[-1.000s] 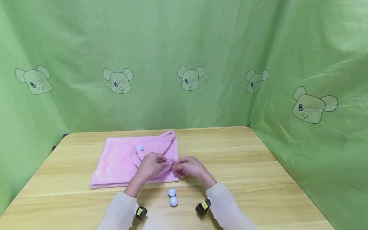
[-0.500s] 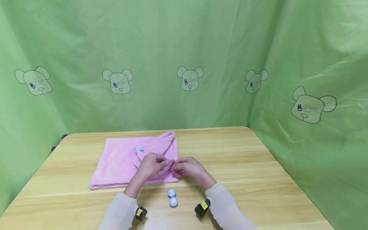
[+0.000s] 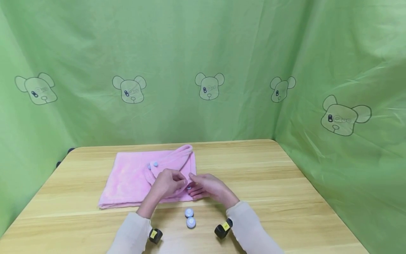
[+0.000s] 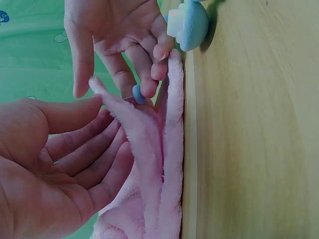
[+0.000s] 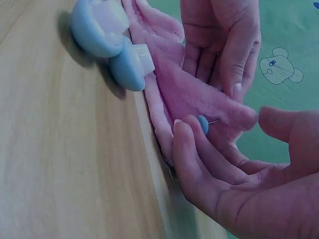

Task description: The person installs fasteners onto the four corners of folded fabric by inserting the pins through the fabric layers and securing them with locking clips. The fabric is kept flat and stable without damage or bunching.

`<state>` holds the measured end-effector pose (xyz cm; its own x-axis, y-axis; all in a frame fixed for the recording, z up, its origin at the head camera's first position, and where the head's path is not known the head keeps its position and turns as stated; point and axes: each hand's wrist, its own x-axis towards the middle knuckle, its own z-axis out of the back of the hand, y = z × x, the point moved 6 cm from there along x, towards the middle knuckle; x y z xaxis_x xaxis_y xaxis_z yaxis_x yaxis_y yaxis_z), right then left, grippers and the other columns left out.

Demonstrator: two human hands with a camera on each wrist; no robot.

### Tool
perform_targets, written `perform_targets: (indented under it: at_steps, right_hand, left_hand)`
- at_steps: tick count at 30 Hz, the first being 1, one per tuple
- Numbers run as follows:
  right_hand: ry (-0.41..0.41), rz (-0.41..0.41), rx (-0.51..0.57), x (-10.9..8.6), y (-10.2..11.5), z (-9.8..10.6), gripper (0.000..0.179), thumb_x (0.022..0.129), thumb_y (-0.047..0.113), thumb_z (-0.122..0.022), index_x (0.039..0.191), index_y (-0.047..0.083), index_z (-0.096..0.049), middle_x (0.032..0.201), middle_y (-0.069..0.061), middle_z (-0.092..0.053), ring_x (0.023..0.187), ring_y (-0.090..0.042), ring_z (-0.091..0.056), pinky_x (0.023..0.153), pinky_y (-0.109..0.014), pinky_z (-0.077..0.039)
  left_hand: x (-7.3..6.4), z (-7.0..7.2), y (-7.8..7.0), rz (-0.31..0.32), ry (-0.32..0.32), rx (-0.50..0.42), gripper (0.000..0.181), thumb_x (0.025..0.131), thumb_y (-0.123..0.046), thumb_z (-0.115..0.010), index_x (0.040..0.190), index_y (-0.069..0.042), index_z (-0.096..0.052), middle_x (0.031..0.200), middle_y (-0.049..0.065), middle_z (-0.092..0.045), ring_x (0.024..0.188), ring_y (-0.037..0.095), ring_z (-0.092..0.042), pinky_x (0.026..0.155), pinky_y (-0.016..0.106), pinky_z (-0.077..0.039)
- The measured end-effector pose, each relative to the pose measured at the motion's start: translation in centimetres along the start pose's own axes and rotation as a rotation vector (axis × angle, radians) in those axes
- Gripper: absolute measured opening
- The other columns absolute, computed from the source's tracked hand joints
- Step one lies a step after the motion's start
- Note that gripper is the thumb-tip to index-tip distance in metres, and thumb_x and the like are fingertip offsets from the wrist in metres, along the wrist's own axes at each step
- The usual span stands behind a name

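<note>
A pink plush cloth (image 3: 130, 178) lies folded on the table, with one corner turned up. My left hand (image 3: 167, 182) pinches an edge of that corner between thumb and fingers. From the raised edge sticks a thin metal pin with a round blue head (image 5: 202, 124), its shaft partly showing. The right hand (image 3: 210, 187) is beside it, fingers extended against or very near the blue head. Its thumb stands apart, close to the cloth's tip in the right wrist view. Whether the fingertips press the head cannot be told.
Two blue mushroom-shaped caps with pale stems, one a blue cap (image 5: 133, 67), stand side by side on the wooden table (image 3: 269, 197) between the forearms. Farther left on the cloth are two small blue pieces (image 3: 155, 164). Green curtains (image 3: 203, 120) surround the table.
The right hand's thumb and fingers, earlier close together at the cloth edge, have spread apart, exposing the blue pin head. The left hand keeps its hold on the cloth.
</note>
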<state>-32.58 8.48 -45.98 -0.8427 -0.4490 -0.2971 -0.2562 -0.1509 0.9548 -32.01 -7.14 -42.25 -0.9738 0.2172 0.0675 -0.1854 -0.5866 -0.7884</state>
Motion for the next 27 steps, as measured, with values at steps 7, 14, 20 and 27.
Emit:
perform_targets:
  at_steps: [7, 14, 20, 27]
  right_hand:
    - [0.000, 0.013, -0.007, -0.01, -0.05, -0.06, 0.032, 0.099, 0.021, -0.062, 0.115, -0.007, -0.062, 0.102, -0.022, -0.073, 0.082, -0.019, -0.071, 0.081, -0.037, -0.062]
    - [-0.019, 0.020, 0.009, 0.14, -0.21, 0.08, 0.024, 0.096, 0.013, -0.064, 0.109, -0.006, -0.062, 0.099, -0.022, -0.074, 0.079, -0.017, -0.070, 0.077, -0.032, -0.062]
    - [-0.043, 0.038, 0.024, 0.29, -0.32, 0.05, 0.019, 0.093, 0.007, -0.064, 0.106, -0.006, -0.061, 0.091, -0.016, -0.073, 0.076, -0.016, -0.069, 0.073, -0.029, -0.061]
    - [-0.067, 0.039, 0.011, 0.42, -0.57, 0.12, 0.017, 0.091, 0.003, -0.063, 0.104, -0.007, -0.063, 0.083, -0.008, -0.071, 0.073, -0.014, -0.068, 0.072, -0.027, -0.060]
  left_hand:
    - [-0.13, -0.39, 0.22, 0.044, 0.038, -0.041, 0.006, 0.084, -0.012, -0.079, 0.089, -0.011, -0.075, 0.080, 0.002, -0.074, 0.068, 0.017, -0.067, 0.062, 0.028, -0.052]
    - [-0.14, -0.58, 0.30, 0.033, 0.047, -0.028, 0.009, 0.083, -0.009, -0.078, 0.092, -0.011, -0.078, 0.084, 0.004, -0.076, 0.069, 0.015, -0.067, 0.064, 0.028, -0.052]
    - [-0.15, -0.70, 0.30, 0.024, 0.055, -0.020, 0.012, 0.083, -0.006, -0.077, 0.094, -0.010, -0.079, 0.088, 0.007, -0.077, 0.070, 0.013, -0.065, 0.064, 0.028, -0.052]
    - [-0.27, -0.79, 0.33, 0.021, 0.091, -0.015, 0.012, 0.083, -0.007, -0.077, 0.094, -0.008, -0.078, 0.083, 0.006, -0.076, 0.068, 0.016, -0.067, 0.061, 0.027, -0.053]
